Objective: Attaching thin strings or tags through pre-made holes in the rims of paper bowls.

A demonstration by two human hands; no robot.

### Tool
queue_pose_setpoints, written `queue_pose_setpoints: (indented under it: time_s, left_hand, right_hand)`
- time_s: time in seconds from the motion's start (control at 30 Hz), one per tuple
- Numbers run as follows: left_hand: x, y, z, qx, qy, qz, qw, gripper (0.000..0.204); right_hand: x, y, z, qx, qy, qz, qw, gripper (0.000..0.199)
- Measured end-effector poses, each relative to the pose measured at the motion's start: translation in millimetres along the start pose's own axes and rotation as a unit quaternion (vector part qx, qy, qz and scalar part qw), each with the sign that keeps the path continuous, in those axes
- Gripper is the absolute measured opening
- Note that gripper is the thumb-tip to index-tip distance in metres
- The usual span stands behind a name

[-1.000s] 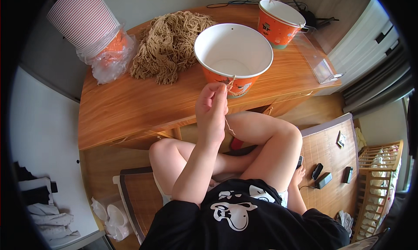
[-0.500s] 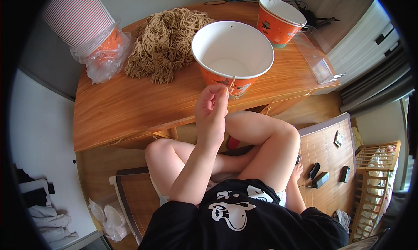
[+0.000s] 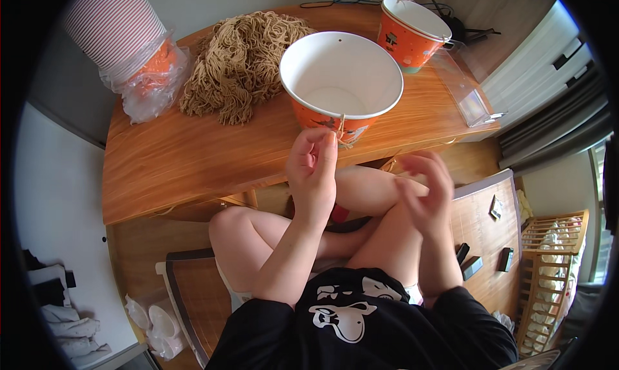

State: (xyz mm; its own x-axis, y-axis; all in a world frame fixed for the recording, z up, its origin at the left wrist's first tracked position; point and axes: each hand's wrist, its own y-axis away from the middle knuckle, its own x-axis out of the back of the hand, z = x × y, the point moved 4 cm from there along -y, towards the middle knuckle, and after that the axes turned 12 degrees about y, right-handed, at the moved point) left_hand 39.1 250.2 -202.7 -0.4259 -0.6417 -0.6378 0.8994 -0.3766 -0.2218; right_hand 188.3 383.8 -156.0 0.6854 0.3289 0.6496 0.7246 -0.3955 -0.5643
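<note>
A large orange paper bucket (image 3: 342, 80) with a white inside stands near the front edge of the wooden desk. A thin beige cord (image 3: 342, 128) is looped at its near rim. My left hand (image 3: 313, 170) is closed in a pinch on this cord, just below the rim. Over my right knee hovers my right hand (image 3: 427, 193), slightly blurred, with thumb and fingers apart and nothing visible in it. Behind the bucket and to its left lies a heap of beige cords (image 3: 238, 64).
At the back right stand nested orange buckets (image 3: 412, 38) with a corded rim. A tall stack of striped buckets (image 3: 116, 28), partly in clear plastic, is at the left. A clear acrylic holder (image 3: 467, 96) lies on the desk's right. Small black devices (image 3: 472, 267) rest on the mat.
My right hand has risen from the mat on my right to above my knee. My left hand keeps its pinch by the bucket's rim. The view has shifted slightly.
</note>
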Motion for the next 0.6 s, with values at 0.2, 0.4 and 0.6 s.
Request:
queue_pose_setpoints:
  time_s: [0.2,0.4,0.6]
  left_hand:
    - [-1.0,1.2,0.8,0.010,0.067,0.008,0.998,0.009]
    - [2.2,0.0,5.3,-0.007,0.041,-0.003,0.999,0.009]
    - [7.4,0.7,-3.2,0.040,0.097,-0.016,0.994,0.014]
  right_hand:
    - [-46.1,-40.9,-48.5,-0.016,-0.078,0.044,0.996,0.031]
    - [-59.0,-42.1,-48.5,-0.005,-0.043,0.102,0.994,0.018]
    - [-52.6,-40.9,-57.0,0.049,0.036,0.137,0.989,0.018]
